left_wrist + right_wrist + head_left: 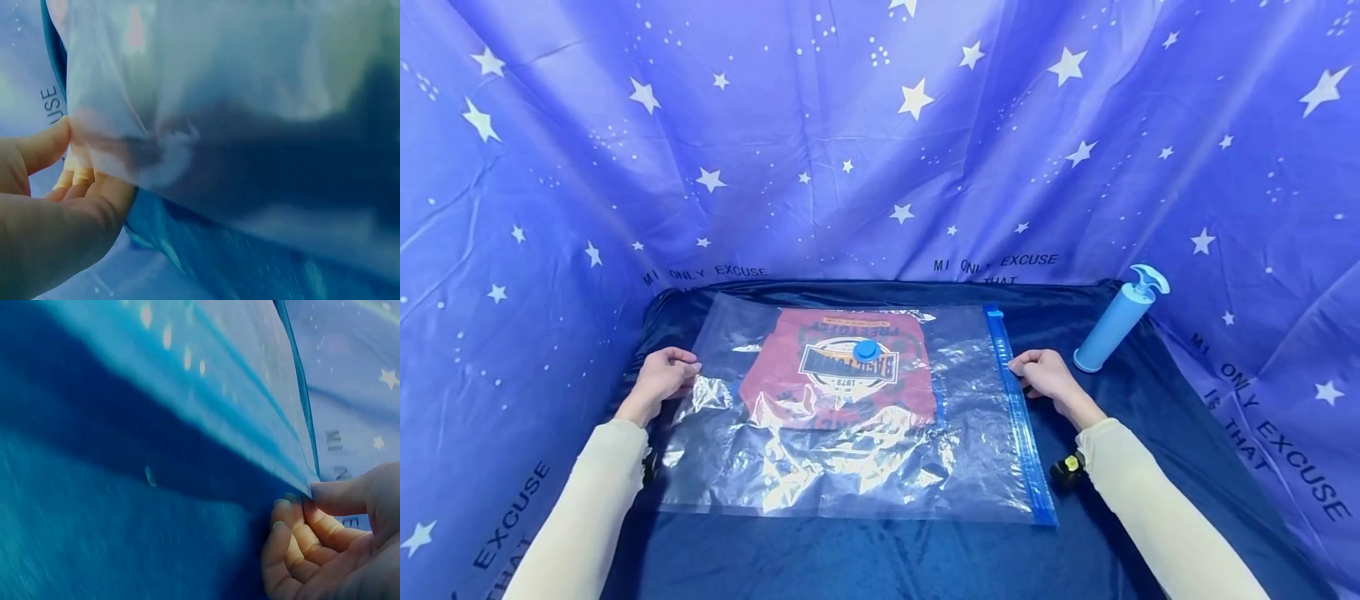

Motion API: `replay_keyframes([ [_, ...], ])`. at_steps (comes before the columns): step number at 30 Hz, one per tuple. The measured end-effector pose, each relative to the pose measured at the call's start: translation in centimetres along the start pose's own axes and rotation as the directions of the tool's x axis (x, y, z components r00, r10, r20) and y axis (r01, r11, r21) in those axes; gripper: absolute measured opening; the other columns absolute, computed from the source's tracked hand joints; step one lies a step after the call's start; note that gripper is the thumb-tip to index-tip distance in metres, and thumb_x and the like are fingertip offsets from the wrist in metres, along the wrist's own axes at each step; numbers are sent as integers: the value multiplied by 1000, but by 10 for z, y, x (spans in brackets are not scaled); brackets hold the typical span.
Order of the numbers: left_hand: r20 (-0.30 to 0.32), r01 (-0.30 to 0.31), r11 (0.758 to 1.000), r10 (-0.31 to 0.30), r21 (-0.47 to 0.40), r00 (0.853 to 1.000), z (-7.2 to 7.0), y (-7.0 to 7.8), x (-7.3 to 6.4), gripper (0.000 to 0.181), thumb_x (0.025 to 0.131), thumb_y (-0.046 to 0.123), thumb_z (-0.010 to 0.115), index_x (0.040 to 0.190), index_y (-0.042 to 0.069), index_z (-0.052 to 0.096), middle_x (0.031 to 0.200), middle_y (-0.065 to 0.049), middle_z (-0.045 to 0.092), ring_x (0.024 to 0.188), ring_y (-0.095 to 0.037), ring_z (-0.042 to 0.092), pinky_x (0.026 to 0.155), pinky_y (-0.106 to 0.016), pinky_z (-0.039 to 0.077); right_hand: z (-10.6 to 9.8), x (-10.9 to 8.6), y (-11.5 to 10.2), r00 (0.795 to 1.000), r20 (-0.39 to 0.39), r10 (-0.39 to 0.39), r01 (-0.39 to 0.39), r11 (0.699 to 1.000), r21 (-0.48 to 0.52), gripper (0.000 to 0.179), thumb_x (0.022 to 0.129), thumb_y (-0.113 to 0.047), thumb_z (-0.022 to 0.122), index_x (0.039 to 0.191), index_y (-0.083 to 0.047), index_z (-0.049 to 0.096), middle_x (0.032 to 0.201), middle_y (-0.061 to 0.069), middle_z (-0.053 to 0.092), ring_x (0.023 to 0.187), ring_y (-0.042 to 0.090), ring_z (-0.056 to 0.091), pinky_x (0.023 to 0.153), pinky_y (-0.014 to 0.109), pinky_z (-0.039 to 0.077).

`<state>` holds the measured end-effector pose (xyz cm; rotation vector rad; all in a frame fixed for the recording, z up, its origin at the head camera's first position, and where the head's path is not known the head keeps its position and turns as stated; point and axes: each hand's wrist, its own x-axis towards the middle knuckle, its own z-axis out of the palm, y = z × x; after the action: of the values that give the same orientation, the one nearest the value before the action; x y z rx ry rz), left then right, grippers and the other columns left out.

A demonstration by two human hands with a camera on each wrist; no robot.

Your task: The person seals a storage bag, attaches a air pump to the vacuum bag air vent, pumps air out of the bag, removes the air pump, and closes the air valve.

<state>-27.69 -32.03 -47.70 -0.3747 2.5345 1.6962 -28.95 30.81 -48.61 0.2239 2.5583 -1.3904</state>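
Plastic bag (700, 467) shows its blue cap (867, 351) only in head view.

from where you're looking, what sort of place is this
Probably a makeshift, curtained-off workspace: star-printed fabric hangs at the back and both sides, dark blue cloth covers the work surface, and a clear bag is spread out over it.
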Motion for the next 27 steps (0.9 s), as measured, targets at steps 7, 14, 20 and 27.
replay_keyframes([
  [7,89,-41,999,39,24,995,12,-1,3,21,101,0,62,117,-11,53,76,7,63,66,-5,59,61,-22,53,-17,13,8,1000,-26,-3,2,1000,-14,25,108,-14,55,114,6,68,91,6,66,75,17,61,63,33,56],
  [14,163,-38,997,27,64,986,12,0,5,24,103,5,63,118,-13,58,75,6,61,67,-7,55,61,-22,47,-26,18,13,1000,-28,9,-10,999,-38,26,108,-16,56,113,7,67,84,5,61,74,17,57,61,31,55],
  [20,138,12,999,-16,36,990,11,0,9,12,103,4,62,94,-1,68,71,5,59,64,-6,55,58,-19,48,-28,17,17,1000,6,-4,4,999,-46,28,109,-17,55,114,7,68,85,5,60,75,18,57,63,31,56],
  [27,93,-4,999,-1,53,996,14,1,13,13,103,6,62,92,1,65,70,4,59,65,-8,56,59,-21,50,-31,18,18,1000,20,-3,4,999,-32,26,109,-16,54,115,5,68,88,6,62,76,19,58,64,31,56],
])
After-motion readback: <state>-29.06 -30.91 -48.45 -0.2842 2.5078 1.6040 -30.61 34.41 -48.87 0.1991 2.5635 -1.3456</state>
